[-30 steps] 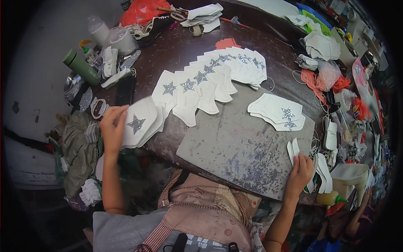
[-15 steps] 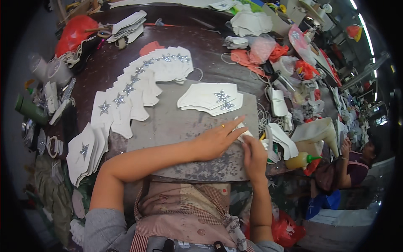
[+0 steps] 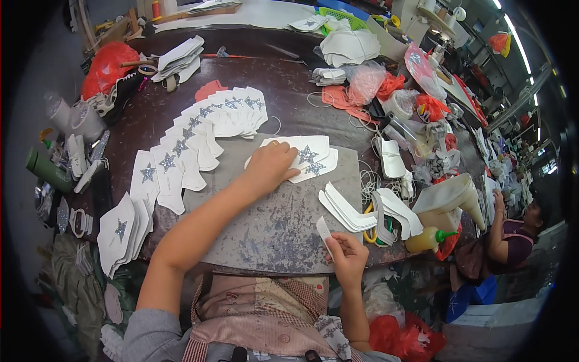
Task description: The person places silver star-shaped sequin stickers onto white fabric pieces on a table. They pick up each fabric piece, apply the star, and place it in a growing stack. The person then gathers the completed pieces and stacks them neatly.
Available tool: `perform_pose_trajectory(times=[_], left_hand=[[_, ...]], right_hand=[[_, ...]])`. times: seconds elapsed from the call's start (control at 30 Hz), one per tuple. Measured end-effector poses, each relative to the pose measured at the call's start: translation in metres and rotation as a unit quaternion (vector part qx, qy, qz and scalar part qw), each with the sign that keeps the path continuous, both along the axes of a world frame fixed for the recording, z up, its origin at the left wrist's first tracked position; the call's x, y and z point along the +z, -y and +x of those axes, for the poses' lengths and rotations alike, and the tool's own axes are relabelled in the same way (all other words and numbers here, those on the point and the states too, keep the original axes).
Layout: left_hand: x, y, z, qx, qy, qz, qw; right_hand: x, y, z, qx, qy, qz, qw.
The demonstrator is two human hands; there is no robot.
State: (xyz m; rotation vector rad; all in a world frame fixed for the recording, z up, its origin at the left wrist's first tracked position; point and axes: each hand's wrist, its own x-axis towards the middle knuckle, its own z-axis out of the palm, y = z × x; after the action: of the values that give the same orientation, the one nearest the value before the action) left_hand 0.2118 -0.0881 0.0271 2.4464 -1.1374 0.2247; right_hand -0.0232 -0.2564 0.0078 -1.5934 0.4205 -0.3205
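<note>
My left hand [image 3: 273,167] reaches over the grey board, its fingers curled onto the left end of two overlapping white shoe-upper pieces [image 3: 322,158] with silver glitter stars. Part of those pieces is hidden beneath the hand. Close to the board's front edge, my right hand [image 3: 348,256] pinches a narrow white strip [image 3: 323,228] between thumb and fingers. Just beyond it lies a small fanned stack of curved white strips [image 3: 345,211]. Many more star-marked uppers [image 3: 172,160] overlap in a long arc on the left.
The worn grey board [image 3: 265,235] rests on a dark table. At right are scissors with yellow handles [image 3: 369,224], more white curved pieces [image 3: 399,211], a glue bottle with a green tip [image 3: 425,239] and a plastic container [image 3: 449,199]. A person [image 3: 512,235] sits further right.
My left hand has left the right hand and moved up and left onto the star-marked uppers. My right hand has come nearer with a strip. A stack of curved strips now shows on the board.
</note>
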Motion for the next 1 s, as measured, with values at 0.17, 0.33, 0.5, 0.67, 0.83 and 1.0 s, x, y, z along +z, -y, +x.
perform_pose_trajectory(times=[0.17,0.33,0.5,0.67,0.83,1.0], left_hand=[[0.001,0.012,-0.014,0.018,0.045,0.060,0.997],[-0.005,0.008,0.003,0.098,-0.030,-0.094,0.990],[0.028,-0.032,0.010,0.042,0.132,-0.289,0.947],[0.059,-0.097,-0.092,-0.108,0.345,-0.031,0.932],[0.008,-0.137,-0.170,-0.137,0.147,0.054,0.978],[-0.014,-0.144,-0.183,0.046,-0.060,-0.244,0.967]], right_hand=[[0.000,0.001,0.000,0.006,0.011,-0.031,0.999],[-0.001,-0.001,0.002,0.002,0.003,-0.035,0.999],[0.001,-0.002,0.002,0.003,0.006,-0.025,1.000],[0.000,0.016,-0.011,-0.017,0.029,0.033,0.999],[0.015,0.023,0.001,0.009,0.018,0.141,0.990],[0.064,-0.012,0.016,0.210,-0.124,-0.003,0.970]])
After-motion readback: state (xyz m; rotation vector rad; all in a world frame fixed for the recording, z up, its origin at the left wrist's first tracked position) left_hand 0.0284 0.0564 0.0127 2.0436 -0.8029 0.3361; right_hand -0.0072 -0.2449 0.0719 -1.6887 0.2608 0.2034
